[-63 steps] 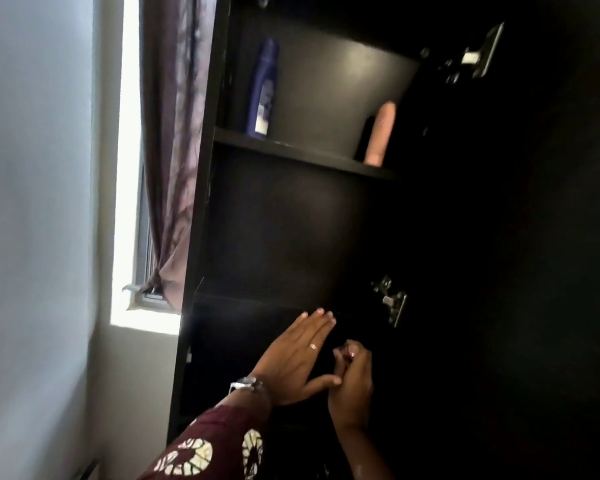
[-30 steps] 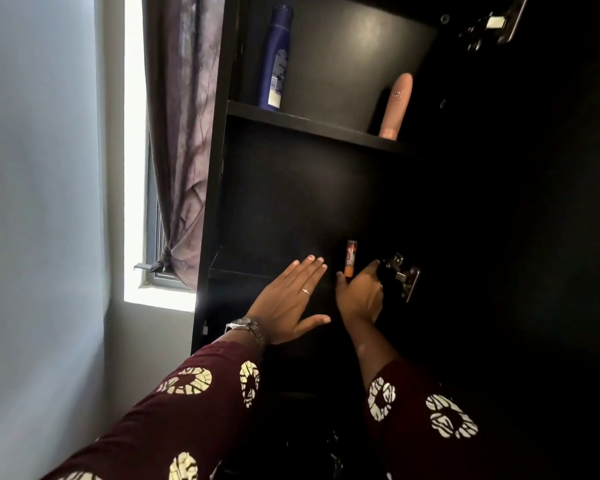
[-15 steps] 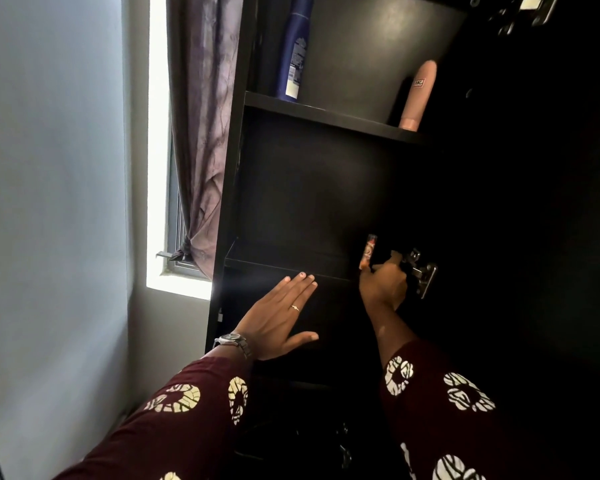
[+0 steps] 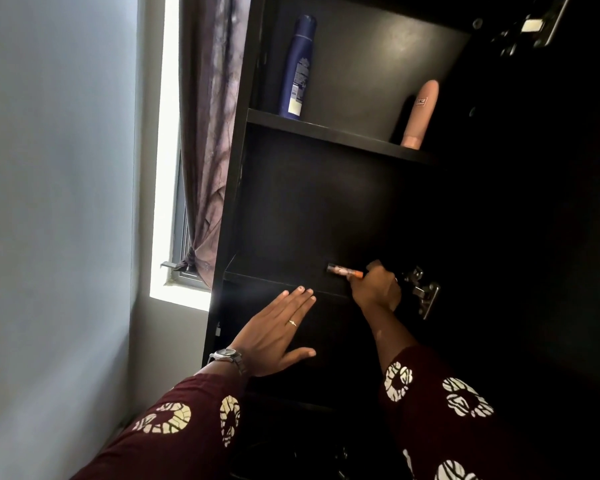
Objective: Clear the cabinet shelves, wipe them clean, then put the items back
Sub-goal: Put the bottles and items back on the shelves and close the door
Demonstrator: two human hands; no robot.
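Restocking step: right hand (image 4: 376, 291) is pinching a small orange-and-black tube (image 4: 344, 270), laying it on the dark middle shelf (image 4: 274, 277); left hand (image 4: 274, 336) spread flat. Next: release.

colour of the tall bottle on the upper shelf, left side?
Dark blue, with a pale label near its base: the spray bottle on the upper shelf. Head view, the only one.
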